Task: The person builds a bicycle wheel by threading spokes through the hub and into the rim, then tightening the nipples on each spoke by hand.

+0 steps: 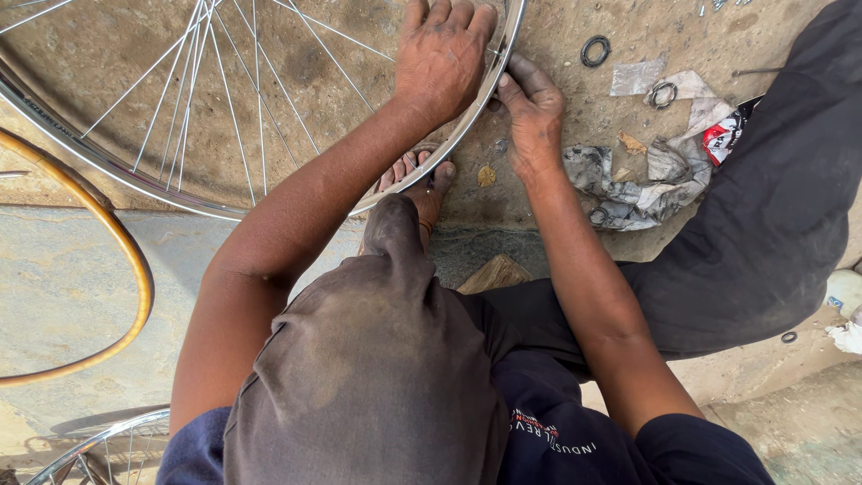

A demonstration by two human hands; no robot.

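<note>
While the bicycle wheel [224, 108] lies flat on the dusty ground [575, 27], filling the view from nine to twelve o'clock, its silver rim [467, 121] is worked at from both sides near twelve o'clock. The left hand [442, 56] is spread palm-down over the rim, fingers together and pressed across the metal and the nearest spokes [260, 90], so that it rests on the wheel rather than being clamped round it. The right hand [532, 112] is set just beside it at one o'clock, outside the rim, with the thumb pushed against the rim's edge and the fingers curled; whether something small is pinched there cannot be told. A sandalled foot [415, 175] is seen under the rim at the centre. No tyre is seen on the rim, and many spokes are already laced, so the wheel is judged to be partly through its work, with the section under the hands being dealt with now. A tan hoop [135, 269] is laid at nine o'clock, a second wheel [99, 445] shows at seven o'clock, and rings [594, 51] and crumpled rags [646, 180] are scattered at two o'clock.
</note>
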